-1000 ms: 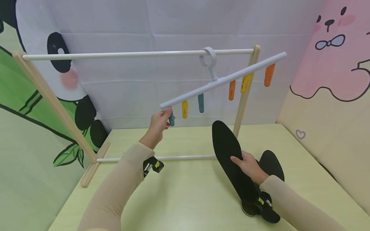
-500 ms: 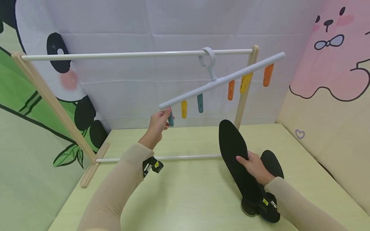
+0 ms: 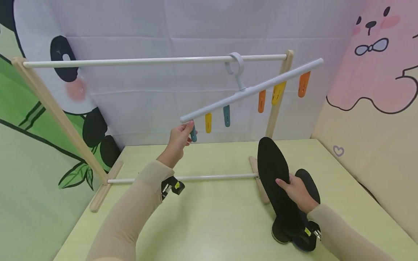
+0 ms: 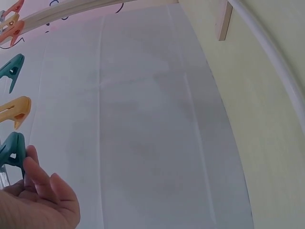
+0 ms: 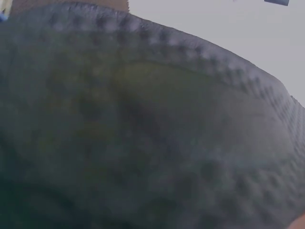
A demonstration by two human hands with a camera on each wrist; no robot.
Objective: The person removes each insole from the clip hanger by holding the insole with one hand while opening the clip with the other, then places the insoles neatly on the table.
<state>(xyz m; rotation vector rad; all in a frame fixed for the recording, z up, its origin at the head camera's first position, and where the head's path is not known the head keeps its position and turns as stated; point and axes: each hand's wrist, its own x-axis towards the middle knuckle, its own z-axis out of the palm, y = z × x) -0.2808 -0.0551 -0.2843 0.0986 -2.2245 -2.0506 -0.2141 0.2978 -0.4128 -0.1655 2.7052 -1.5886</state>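
My left hand [image 3: 177, 141] pinches the teal clothespin [image 3: 193, 134] at the low left end of a white clip hanger [image 3: 251, 91]. The hanger tilts, its hook over the rack's top bar [image 3: 137, 62]. In the left wrist view, my left hand [image 4: 45, 198] has its fingers at the teal clothespin [image 4: 14, 150]. My right hand [image 3: 298, 192] grips a black shoe insole [image 3: 272, 174] standing nearly upright, thumb on its near face. Behind that hand shows another black insole [image 3: 308, 183]. The held insole's underside [image 5: 143, 124] fills most of the right wrist view.
Several more clothespins hang along the hanger, among them a yellow one [image 3: 208, 123] and an orange one [image 3: 304, 84]. The wooden rack [image 3: 62, 119] stands on the pale table [image 3: 196, 217], with a low white bar [image 3: 215, 177] behind. Printed cloth walls surround the table.
My right hand has moved the held insole to the right, uncovering the rack's right foot. The left hand stays at the teal clothespin; the hanger keeps its tilt.
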